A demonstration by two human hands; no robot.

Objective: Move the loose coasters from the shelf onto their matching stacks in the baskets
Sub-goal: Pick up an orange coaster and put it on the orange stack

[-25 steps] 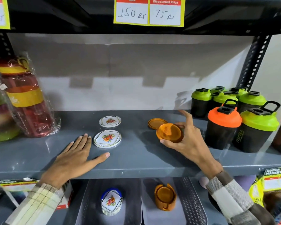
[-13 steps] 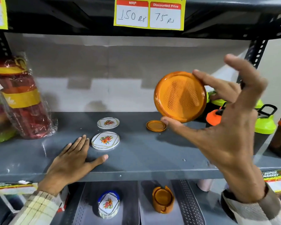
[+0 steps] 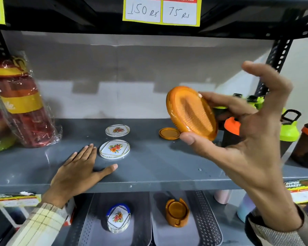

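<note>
My right hand (image 3: 247, 144) holds an orange round coaster (image 3: 191, 112) tilted in the air above the grey shelf (image 3: 149, 171), pinched between thumb and fingers. A second orange coaster (image 3: 169, 133) lies flat on the shelf just below it. Two white floral coasters (image 3: 114, 149) (image 3: 117, 130) lie left of centre. My left hand (image 3: 78, 173) rests flat on the shelf beside the nearer floral one, fingers spread. Below, one grey basket (image 3: 91, 219) holds a floral coaster stack (image 3: 118, 218), and the other basket (image 3: 206, 221) an orange stack in its holder (image 3: 177, 212).
Wrapped red and yellow bottles (image 3: 23, 107) stand at the shelf's left end. Green and orange lidded shakers (image 3: 290, 132) crowd the right end behind my right hand. A price tag (image 3: 161, 10) hangs on the shelf above. Boxes and pastel cups sit on the lower level.
My right hand lifted the orange coaster off the shelf, raised it, and has now turned it more edge-on and slightly lower. My left hand stayed flat on the shelf.
</note>
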